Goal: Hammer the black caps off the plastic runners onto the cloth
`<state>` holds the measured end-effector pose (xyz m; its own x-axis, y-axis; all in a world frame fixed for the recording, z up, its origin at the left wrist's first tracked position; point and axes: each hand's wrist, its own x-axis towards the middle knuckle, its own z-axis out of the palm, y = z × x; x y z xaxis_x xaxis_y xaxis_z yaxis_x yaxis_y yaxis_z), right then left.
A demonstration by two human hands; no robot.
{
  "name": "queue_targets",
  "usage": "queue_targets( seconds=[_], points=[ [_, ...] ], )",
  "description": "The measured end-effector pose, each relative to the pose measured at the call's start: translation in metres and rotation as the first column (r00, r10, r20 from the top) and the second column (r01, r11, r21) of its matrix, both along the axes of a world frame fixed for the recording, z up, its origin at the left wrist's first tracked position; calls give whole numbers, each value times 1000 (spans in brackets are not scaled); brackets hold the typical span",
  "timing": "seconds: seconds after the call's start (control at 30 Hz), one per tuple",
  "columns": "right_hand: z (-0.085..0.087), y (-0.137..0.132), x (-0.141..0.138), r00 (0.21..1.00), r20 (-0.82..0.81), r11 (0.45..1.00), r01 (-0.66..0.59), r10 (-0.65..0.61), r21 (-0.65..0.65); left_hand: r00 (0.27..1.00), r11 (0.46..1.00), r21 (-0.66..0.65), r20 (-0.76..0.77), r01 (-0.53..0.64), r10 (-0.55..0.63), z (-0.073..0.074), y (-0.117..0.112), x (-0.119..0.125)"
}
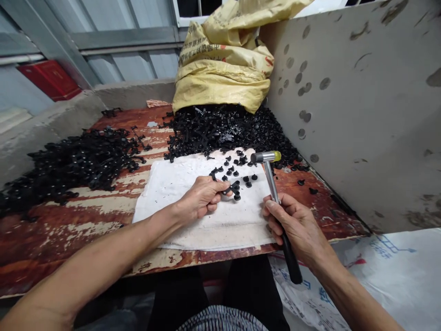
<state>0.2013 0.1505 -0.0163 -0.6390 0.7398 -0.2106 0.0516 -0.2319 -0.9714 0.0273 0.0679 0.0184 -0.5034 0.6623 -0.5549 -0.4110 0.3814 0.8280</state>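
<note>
**Small black plastic parts** (232, 189), round-capped on short stems: a tight cluster and loose scatter on a folded white cloth pad (203, 225).

**Left hand** (201, 197): fingers curled, fingertips at the cluster's edge. Whether they pinch a part, cannot tell.

**Right hand** (296, 225): fingers wrapped closed around the shaft of a steel-shafted mallet (270, 181), which has a black grip, a metal head and one yellow face. The mallet stands tilted, its head above the cloth's far edge, its grip running down past the table edge.

**Surroundings:** a large heap of black moulded parts (223, 131) spills from a yellow woven sack (220, 59) at the far end of a wooden table (86, 234) with peeling red paint. A second black heap (79, 161) lies on the table's left. A stained grey board (354, 92) stands along the right edge, with a few black parts near its foot. Below the right forearm lies a printed white plastic sheet (379, 271).
</note>
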Motion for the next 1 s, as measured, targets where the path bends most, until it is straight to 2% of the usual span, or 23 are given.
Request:
queue_targets(
  seconds=[0.33,0.63,1.0],
  points=[
    [0,5,-1,1000,-1,999,-25,25,-41,999,999,-37,-38,-1,0,1,6,-1],
    [2,6,-3,1000,17,997,-17,19,-76,999,1000,-12,-33,3,-3,-5,6,-5],
    [0,7,-1,1000,17,997,-25,26,-75,999,999,-42,-37,-5,4,-1,8,-3]
  ],
)
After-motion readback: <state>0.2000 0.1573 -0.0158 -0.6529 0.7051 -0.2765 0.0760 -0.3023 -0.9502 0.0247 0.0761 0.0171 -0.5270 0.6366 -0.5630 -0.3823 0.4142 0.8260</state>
